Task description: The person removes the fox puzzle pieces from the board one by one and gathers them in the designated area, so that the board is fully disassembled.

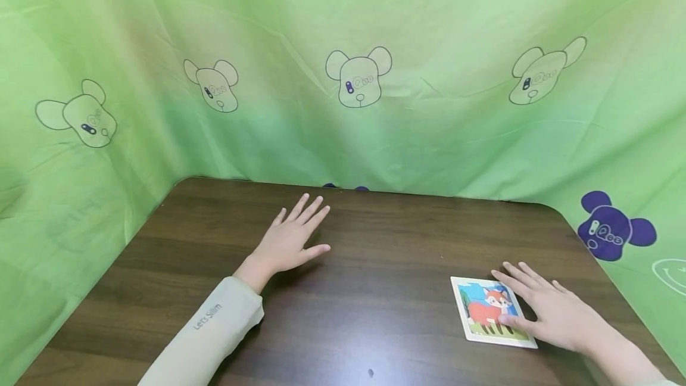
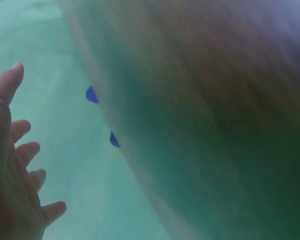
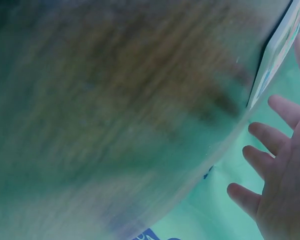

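Observation:
A square picture board (image 1: pixel 482 314) with a white border lies flat on the right part of the brown wooden table (image 1: pixel 375 296). It shows an orange fox on grass under blue sky. My right hand (image 1: pixel 557 313) is at the board's right edge, fingers spread, with the thumb over the picture; whether it touches cannot be told. The right wrist view shows those fingers straight and the board's thin edge (image 3: pixel 274 55) beside them. To the left, my left hand (image 1: pixel 285 244) is held over the table with its fingers spread, holding nothing.
Green cloth (image 1: pixel 429 153) printed with bear heads hangs behind the table and on both sides. The table's far edge (image 1: pixel 418 194) has rounded corners. A bright reflection and a small dark mark (image 1: pixel 370 373) show on the near tabletop.

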Action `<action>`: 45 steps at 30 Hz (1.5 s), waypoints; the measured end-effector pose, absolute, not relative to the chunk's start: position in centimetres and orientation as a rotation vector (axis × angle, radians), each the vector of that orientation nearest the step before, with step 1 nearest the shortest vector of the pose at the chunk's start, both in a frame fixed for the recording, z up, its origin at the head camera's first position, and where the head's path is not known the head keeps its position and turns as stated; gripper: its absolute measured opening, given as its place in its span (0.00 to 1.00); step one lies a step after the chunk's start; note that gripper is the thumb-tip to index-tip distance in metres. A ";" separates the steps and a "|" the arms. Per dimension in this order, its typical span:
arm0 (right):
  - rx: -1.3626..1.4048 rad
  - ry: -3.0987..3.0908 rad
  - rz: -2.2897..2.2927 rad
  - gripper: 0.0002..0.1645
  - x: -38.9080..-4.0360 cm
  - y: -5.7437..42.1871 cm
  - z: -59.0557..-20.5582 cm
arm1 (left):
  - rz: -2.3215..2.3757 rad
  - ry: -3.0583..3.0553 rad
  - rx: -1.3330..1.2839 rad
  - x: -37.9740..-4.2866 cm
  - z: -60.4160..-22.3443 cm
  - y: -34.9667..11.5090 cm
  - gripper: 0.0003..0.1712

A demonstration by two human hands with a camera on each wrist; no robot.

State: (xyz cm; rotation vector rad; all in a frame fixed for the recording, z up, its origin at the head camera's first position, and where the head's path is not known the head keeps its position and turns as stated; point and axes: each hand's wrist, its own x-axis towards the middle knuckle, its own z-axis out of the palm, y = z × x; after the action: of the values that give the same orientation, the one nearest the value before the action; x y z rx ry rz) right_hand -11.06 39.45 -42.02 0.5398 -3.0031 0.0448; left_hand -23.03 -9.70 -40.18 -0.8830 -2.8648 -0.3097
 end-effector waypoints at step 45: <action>0.626 -2.977 0.192 0.55 -10.5 39.8 -43.4 | 0.241 -2.819 -1.492 -18.4 -40.4 6.2 0.43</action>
State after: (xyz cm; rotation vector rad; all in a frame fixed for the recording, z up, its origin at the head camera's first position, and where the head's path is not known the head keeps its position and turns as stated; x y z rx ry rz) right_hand -10.51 39.85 -43.40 0.6260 -2.9768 0.1922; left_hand -18.44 6.19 -40.39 -1.4916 -2.8186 0.2406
